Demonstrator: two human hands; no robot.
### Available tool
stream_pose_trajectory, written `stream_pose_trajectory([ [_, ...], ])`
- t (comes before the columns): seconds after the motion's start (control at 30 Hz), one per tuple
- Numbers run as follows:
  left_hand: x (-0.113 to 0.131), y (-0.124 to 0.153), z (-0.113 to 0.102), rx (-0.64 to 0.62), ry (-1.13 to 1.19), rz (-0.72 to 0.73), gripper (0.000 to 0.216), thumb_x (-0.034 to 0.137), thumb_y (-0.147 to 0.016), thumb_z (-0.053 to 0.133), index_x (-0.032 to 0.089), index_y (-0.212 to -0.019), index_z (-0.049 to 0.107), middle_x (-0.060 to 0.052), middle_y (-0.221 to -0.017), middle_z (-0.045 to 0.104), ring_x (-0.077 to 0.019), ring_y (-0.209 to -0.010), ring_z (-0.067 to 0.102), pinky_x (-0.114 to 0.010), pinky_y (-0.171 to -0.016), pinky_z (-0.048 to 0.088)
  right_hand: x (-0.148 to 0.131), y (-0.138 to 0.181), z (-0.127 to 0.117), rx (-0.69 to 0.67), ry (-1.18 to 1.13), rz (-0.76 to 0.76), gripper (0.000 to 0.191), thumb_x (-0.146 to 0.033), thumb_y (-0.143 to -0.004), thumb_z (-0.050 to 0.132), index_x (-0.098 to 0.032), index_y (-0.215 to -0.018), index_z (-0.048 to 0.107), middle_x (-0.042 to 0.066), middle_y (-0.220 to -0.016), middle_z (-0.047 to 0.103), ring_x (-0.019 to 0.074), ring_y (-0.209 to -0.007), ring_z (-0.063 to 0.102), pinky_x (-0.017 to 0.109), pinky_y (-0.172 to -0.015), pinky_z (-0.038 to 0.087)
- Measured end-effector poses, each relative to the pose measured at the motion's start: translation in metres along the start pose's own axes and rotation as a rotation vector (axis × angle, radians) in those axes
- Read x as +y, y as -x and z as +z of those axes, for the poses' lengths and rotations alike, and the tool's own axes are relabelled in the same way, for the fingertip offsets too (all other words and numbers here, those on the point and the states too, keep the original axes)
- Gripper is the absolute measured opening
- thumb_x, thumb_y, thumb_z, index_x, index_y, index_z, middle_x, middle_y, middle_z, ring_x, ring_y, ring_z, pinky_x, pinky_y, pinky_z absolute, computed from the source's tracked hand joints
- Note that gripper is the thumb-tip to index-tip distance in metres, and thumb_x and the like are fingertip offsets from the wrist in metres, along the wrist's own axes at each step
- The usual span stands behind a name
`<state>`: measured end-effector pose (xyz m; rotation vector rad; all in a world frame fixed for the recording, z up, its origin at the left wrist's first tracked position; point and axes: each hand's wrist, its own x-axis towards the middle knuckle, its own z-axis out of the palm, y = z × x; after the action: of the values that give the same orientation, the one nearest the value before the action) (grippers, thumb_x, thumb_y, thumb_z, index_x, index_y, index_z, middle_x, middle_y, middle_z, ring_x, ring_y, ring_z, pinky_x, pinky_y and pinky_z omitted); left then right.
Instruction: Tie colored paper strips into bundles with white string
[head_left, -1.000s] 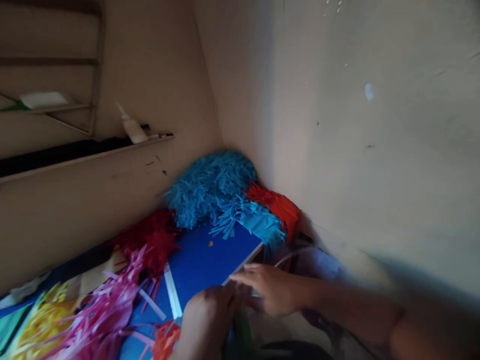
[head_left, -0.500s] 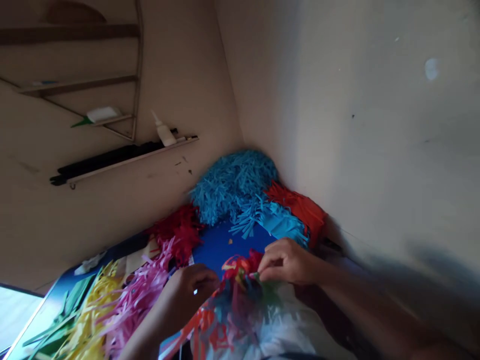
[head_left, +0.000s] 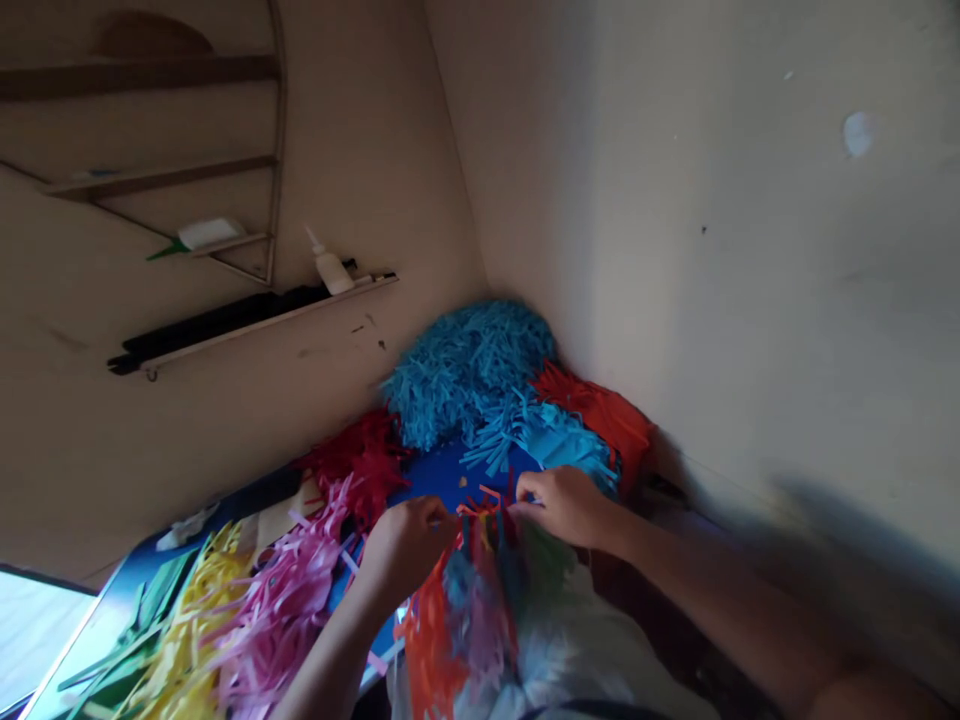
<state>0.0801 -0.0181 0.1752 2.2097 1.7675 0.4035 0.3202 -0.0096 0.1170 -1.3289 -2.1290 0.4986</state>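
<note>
My left hand (head_left: 409,540) and my right hand (head_left: 566,505) are both closed, pinching the top edge of a bundle of fringed paper strips (head_left: 472,590) in orange, blue, pink and green. The strips hang down from my fingers toward me. The bundle is held over a blue board (head_left: 439,480) that lies on the surface. Just beyond my right hand lies a light-blue fringe pile (head_left: 469,365) with an orange-red fringe pile (head_left: 600,410) beside it in the corner.
Red fringe (head_left: 356,460), pink fringe (head_left: 277,605), yellow fringe (head_left: 191,625) and green strips (head_left: 142,620) lie to the left. A wall shelf (head_left: 255,320) holds a white glue bottle (head_left: 328,265). Walls close in behind and on the right.
The view rose and shifted. My hands left the blue board's edge, took up the multicoloured fringe bundle and now hold it stretched between them.
</note>
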Motion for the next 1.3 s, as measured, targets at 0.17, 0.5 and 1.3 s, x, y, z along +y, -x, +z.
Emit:
stream_pose_trajectory([
  [0.17,0.022,0.002,0.028,0.132,0.038,0.002,0.034,0.037,-0.09,0.042,0.019,-0.074,0.066,-0.001,-0.066,0.065,-0.0154,-0.063,0.059,-0.025,-0.057,0.034,0.0,-0.006,0.033,0.091,-0.372,0.228,0.036,-0.045,-0.085,0.062,-0.016,-0.065,0.065,0.001,-0.057,0.061,0.0144,-0.057,0.056,0.023,-0.053,0.032],
  [0.5,0.024,0.068,0.125,0.089,0.03,0.051,0.036,0.028,-0.096,0.033,0.024,-0.11,0.066,-0.01,-0.089,0.078,-0.0243,-0.076,0.074,-0.03,-0.063,0.051,-0.012,0.044,0.084,-0.008,-1.186,0.325,0.052,-0.064,-0.073,0.068,-0.014,-0.062,0.059,-0.001,-0.059,0.052,0.0125,-0.058,0.046,0.024,-0.055,0.034],
  [1.3,0.019,0.053,0.066,0.028,0.514,0.18,0.019,0.028,-0.075,0.07,0.02,-0.066,0.054,-0.004,-0.084,0.067,-0.0185,-0.079,0.062,-0.029,-0.074,0.05,-0.022,0.046,0.023,-0.103,-0.635,-0.045,0.015,-0.029,-0.079,0.069,-0.017,-0.074,0.076,0.001,-0.068,0.065,0.0139,-0.066,0.055,0.023,-0.063,0.039],
])
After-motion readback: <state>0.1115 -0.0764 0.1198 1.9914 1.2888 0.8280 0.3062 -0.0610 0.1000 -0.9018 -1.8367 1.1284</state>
